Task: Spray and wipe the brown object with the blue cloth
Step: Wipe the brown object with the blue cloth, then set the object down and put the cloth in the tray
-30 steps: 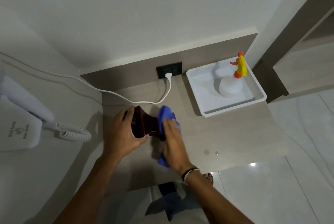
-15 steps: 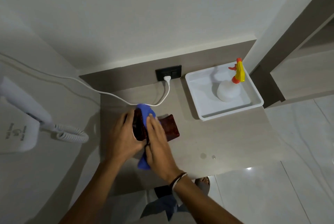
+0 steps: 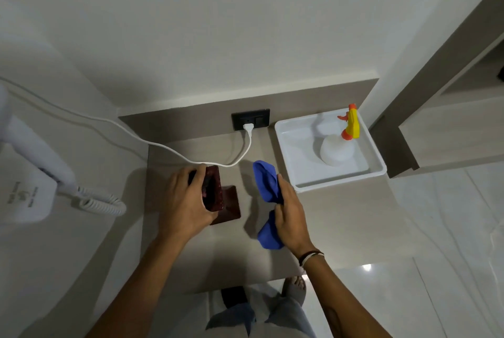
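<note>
The brown object (image 3: 218, 195), a dark glossy holder with a flat base, stands on the beige counter (image 3: 341, 220) near its left side. My left hand (image 3: 185, 201) grips its upright part from the left. My right hand (image 3: 290, 217) is a little to the right of it, closed around the blue cloth (image 3: 266, 182), which sticks out above and below my fist and does not touch the brown object. The white spray bottle (image 3: 338, 150) with its yellow and orange trigger stands in the white tray (image 3: 300, 187) at the back right.
A white cable (image 3: 163, 146) runs from the black wall socket (image 3: 250, 118) across the counter's back to a wall-mounted hair dryer (image 3: 24, 174) with a coiled cord at the left. The counter's front edge is near my legs. Glossy tiled floor lies to the right.
My right hand has pulled the blue cloth off the brown object and moved it to the right. My left hand keeps holding the object in place.
</note>
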`<control>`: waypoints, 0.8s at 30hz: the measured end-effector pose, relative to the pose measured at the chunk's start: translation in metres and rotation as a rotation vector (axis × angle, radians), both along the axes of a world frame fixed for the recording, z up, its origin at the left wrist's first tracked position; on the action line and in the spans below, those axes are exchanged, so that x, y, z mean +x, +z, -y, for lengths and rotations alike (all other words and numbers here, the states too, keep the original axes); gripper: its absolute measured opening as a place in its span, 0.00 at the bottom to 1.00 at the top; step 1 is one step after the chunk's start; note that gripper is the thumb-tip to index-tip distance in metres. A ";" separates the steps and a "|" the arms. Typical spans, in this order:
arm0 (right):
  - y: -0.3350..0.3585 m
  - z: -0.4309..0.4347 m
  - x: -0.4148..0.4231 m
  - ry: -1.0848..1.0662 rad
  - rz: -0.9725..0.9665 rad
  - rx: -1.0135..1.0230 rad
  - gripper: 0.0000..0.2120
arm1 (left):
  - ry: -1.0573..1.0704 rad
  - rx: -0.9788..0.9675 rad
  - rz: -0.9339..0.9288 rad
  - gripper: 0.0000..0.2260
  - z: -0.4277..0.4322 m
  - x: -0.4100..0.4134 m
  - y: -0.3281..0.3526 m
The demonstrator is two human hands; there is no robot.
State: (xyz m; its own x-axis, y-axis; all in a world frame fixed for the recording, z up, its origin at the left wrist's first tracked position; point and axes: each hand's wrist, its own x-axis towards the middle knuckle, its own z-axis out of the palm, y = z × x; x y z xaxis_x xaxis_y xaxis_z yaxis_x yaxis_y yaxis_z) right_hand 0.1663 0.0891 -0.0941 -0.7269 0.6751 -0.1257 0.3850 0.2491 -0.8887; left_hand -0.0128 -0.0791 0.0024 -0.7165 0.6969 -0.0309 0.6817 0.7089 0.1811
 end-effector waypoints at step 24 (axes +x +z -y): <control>-0.026 -0.153 -0.071 0.623 0.824 0.715 0.33 | 0.021 -0.004 -0.048 0.45 -0.028 0.005 -0.041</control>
State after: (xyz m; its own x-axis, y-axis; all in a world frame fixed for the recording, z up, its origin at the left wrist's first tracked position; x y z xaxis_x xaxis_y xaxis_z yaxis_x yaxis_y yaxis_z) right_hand 0.0957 0.2426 -0.1202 -0.8260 0.3505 -0.4414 0.4049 0.9138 -0.0321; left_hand -0.0076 -0.0512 -0.0383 -0.7318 0.6816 0.0015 0.6745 0.7238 0.1455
